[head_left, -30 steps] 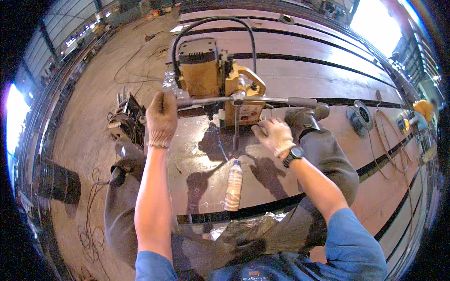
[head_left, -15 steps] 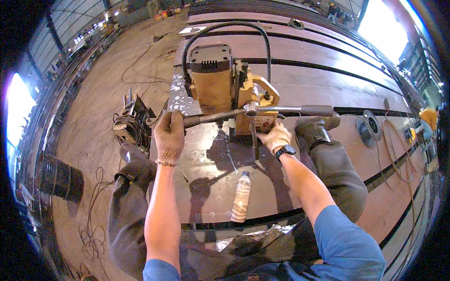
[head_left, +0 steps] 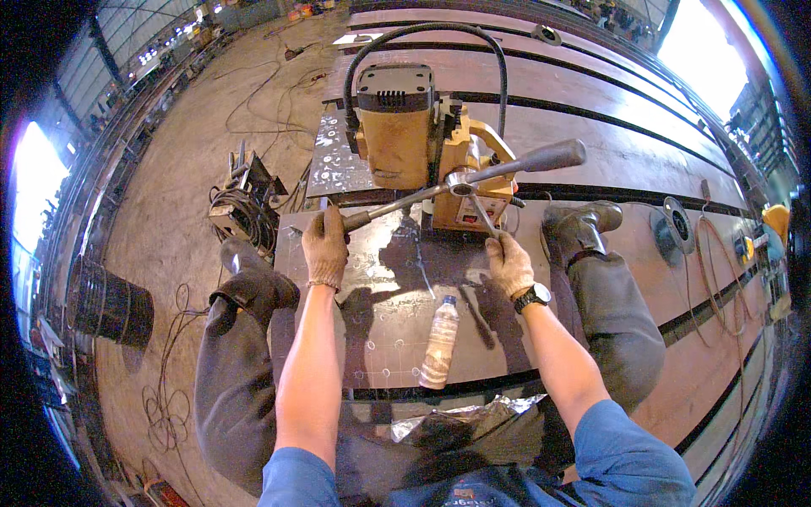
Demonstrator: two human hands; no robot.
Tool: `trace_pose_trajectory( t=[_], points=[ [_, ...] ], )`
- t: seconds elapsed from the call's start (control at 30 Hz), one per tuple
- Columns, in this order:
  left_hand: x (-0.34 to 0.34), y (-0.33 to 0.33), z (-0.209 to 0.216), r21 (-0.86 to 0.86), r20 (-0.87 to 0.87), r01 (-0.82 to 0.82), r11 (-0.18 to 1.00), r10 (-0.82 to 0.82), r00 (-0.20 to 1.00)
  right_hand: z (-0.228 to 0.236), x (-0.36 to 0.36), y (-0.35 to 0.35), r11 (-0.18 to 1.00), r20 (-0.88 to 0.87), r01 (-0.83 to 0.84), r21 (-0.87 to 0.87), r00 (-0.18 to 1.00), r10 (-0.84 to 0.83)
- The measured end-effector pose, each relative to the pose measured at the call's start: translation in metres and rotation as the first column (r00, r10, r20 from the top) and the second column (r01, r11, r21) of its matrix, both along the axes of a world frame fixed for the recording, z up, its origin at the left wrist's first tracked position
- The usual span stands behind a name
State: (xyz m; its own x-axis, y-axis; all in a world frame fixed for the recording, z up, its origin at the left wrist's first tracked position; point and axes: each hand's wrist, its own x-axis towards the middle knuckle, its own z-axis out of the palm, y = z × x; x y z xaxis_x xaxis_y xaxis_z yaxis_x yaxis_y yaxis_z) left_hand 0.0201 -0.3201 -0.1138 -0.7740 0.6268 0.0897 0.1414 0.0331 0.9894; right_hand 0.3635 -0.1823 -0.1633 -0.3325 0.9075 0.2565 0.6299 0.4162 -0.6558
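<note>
A yellow and black magnetic drill (head_left: 395,139) stands upright on a steel plate (head_left: 380,338) in front of me. Three spokes of its feed handle (head_left: 459,182) spread from a hub on its near side. My left hand (head_left: 324,247), in a knit glove, is closed round the left spoke's end. The lower spoke's end is in my right hand (head_left: 510,266), also gloved and closed. Pointing up to the right, the third spoke's thick dark grip (head_left: 549,157) is free. The drill's tip is hidden behind the handle and shadow.
A clear plastic bottle (head_left: 439,346) with cloudy liquid stands on the plate between my arms. My boots (head_left: 591,226) flank the machine. Cables and a metal apparatus (head_left: 245,207) lie left on the floor, near a black drum (head_left: 110,304). A wire spool (head_left: 672,228) sits right on slotted beams.
My right hand has left the base of the drill and taken hold of the lower spoke. The feed handle has turned, its right spoke now tilting upward. The view has shifted slightly.
</note>
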Motion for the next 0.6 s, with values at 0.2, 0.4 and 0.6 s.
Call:
trace_pose_trajectory(
  t=[0.2, 0.4, 0.6],
  points=[
    [0.038, -0.008, -0.041, -0.08, 0.316, 0.028, 0.996, -0.001, 0.949, 0.044, 0.039, 0.029, 0.987, 0.217, -0.082, 0.141, 0.975, 0.051],
    [0.051, 0.016, 0.022, 0.302, -0.345, -0.197, 0.933, 0.3, 0.889, 0.083, 0.042, 0.023, 0.979, 0.449, -0.094, 0.181, 0.894, 0.003],
    [0.028, 0.055, 0.12, 0.381, -0.839, 0.076, 0.921, 0.31, 0.447, 0.101, 0.026, -0.005, 0.991, 0.47, -0.019, 0.129, 0.882, -0.044]
  ],
)
